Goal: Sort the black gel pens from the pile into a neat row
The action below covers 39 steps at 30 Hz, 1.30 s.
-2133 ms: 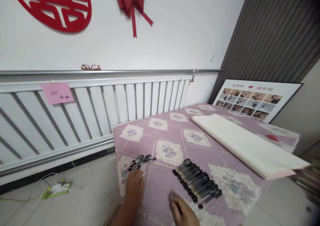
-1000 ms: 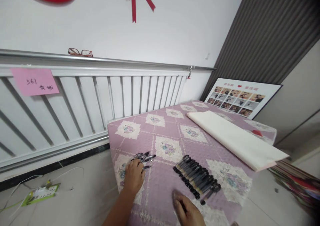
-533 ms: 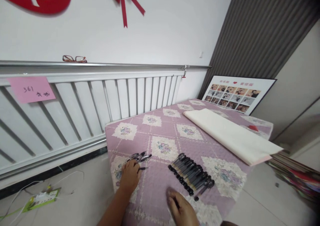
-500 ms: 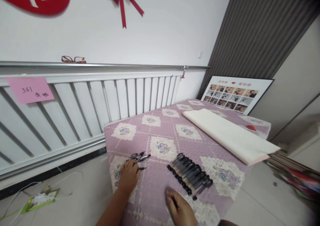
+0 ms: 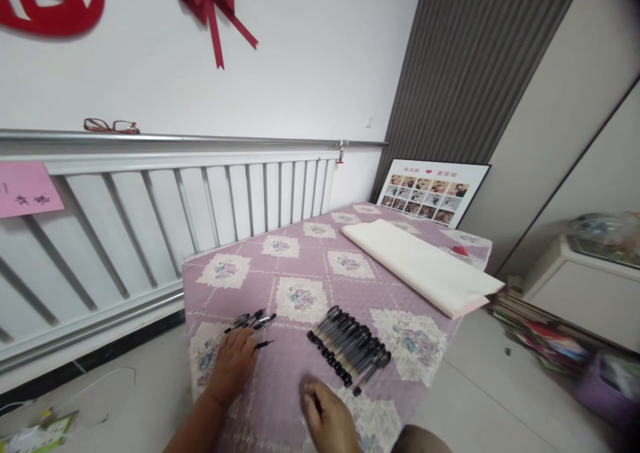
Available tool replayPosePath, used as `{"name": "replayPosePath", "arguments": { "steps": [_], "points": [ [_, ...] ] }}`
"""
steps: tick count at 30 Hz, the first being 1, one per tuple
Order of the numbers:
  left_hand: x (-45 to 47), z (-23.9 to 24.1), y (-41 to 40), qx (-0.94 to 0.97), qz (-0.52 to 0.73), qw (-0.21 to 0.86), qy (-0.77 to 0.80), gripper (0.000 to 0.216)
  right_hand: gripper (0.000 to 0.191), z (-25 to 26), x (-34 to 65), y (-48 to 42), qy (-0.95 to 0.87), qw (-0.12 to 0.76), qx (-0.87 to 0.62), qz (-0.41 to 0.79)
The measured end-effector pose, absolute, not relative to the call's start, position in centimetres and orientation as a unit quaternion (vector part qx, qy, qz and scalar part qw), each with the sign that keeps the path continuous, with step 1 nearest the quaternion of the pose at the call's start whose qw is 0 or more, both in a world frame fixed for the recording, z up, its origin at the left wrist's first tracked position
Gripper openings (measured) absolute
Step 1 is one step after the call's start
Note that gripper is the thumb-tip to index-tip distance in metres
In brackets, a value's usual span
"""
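Observation:
My left hand (image 5: 233, 363) rests at the left side of the table, its fingers lying over the near edge of a few loose black pens (image 5: 257, 319). Another pen (image 5: 263, 343) pokes out beside its thumb; whether it touches the hand I cannot tell. My right hand (image 5: 329, 413) is curled closed near the table's front edge, thumb against the bent forefinger, with nothing showing in it. Just beyond it lies a neat row of several gel pens (image 5: 349, 346), side by side with their dark ends toward me.
A purple floral cloth covers the table (image 5: 295, 267). Folded cream sheet material (image 5: 420, 266) lies toward the right, with a small red item (image 5: 461, 251) behind it. A photo board (image 5: 430, 193) leans at the far end. A white radiator (image 5: 210, 206) runs along the left wall.
The view has swung to the right, so the table and radiator sit further left in the picture. Both hands and the pens keep nearly the same places on the table.

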<state>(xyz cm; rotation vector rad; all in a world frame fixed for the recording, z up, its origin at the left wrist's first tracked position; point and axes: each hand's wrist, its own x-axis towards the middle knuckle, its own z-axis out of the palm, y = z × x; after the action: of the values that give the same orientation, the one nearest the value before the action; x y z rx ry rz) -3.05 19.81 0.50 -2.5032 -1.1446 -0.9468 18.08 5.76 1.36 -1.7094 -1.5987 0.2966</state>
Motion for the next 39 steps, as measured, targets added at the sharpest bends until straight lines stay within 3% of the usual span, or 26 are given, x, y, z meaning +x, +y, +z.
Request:
{"name": "replayPosePath", "arguments": {
  "steps": [8, 16, 19, 32, 39],
  "points": [
    [-2.9, 0.1, 20.2, -0.858, -0.381, 0.012, -0.344, 0.015, 0.020, 1.1, 18.2, 7.1, -0.632, 0.354, -0.681, 0.101],
    [-3.0, 1.5, 22.7, -0.613, -0.569, -0.292, -0.464, 0.027, 0.021, 0.5, 18.6, 7.9, -0.625, 0.326, -0.701, 0.108],
    [-3.3, 2.9, 24.1, -0.540, -0.607, -0.341, -0.473, 0.030, 0.021, 0.5, 18.7, 8.6, -0.625, 0.314, -0.706, 0.105],
    [-5.3, 4.0, 27.6, -0.578, -0.512, -0.409, -0.487, 0.023, 0.022, 1.6, 11.9, 20.1, -0.605, 0.316, -0.725, 0.088],
    [-5.8, 3.4, 28.3, -0.611, -0.484, -0.406, -0.478, 0.020, 0.017, 1.5, 10.9, 21.9, -0.587, 0.261, -0.764, 0.064]
  ]
}}
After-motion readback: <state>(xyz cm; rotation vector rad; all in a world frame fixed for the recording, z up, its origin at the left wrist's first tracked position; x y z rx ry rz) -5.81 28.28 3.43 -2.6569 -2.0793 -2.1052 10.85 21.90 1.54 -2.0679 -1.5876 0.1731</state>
